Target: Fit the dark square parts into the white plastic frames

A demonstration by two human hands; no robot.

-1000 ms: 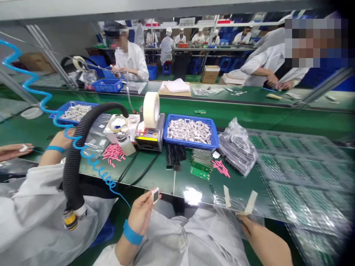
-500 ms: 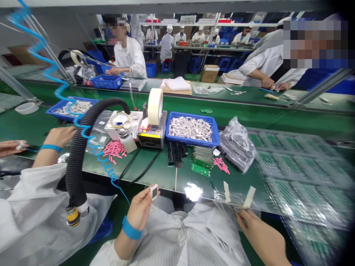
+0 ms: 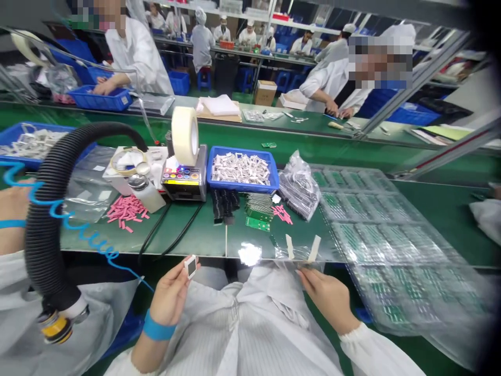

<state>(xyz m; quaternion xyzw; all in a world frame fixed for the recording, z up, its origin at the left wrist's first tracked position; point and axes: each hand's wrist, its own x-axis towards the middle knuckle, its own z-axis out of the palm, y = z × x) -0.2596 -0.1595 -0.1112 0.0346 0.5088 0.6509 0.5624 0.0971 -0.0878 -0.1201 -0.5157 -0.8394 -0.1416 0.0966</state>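
My left hand (image 3: pixel 170 292), with a blue wrist strap, pinches a small white-framed part (image 3: pixel 190 267) with a dark rectangular face. It is held upright just off the bench's front edge. At that same edge, further right, my right hand (image 3: pixel 329 295) has its fingers closed together. They are by the lower end of a clear plastic piece (image 3: pixel 282 253), where two pale tape strips (image 3: pixel 314 248) stick up. What those fingers grip, if anything, is hidden. Behind them lie a stack of green circuit boards (image 3: pixel 258 223) and several pink pieces (image 3: pixel 282 214).
A blue bin (image 3: pixel 242 186) holds many white frames. Left of it stand a tape roll (image 3: pixel 185 137), a device with cables (image 3: pixel 183 183) and a dispenser bottle (image 3: pixel 148 196). A black hose (image 3: pixel 45 209) arches on the left. Clear board trays (image 3: pixel 376 235) overhang the bench. A co-worker's arm (image 3: pixel 13 214) is at left.
The view has swung to the right, so the bench things sit further left. My left hand still holds the white-framed part. My right hand remains by the taped plastic.
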